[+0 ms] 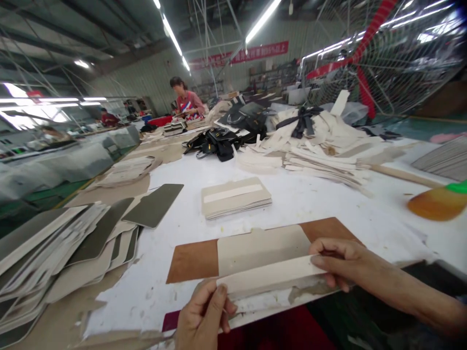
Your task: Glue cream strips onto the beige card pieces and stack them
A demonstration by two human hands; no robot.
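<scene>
Near the table's front edge, a cream strip is stretched between my two hands. My left hand pinches its left end between thumb and fingers. At the other end, my right hand grips the strip the same way. Just beyond the strip lies a beige panel with rounded corners, resting on a longer brown piece that shows on both sides of it. The strip hides the panel's near edge. Farther off sits a small stack of beige panels with a pale strip across its top.
Dark green and cream panels are piled at the left. Black straps and heaped cream pieces cover the back of the white table. An amber object with a green top and a large fan are right. Another person works beyond.
</scene>
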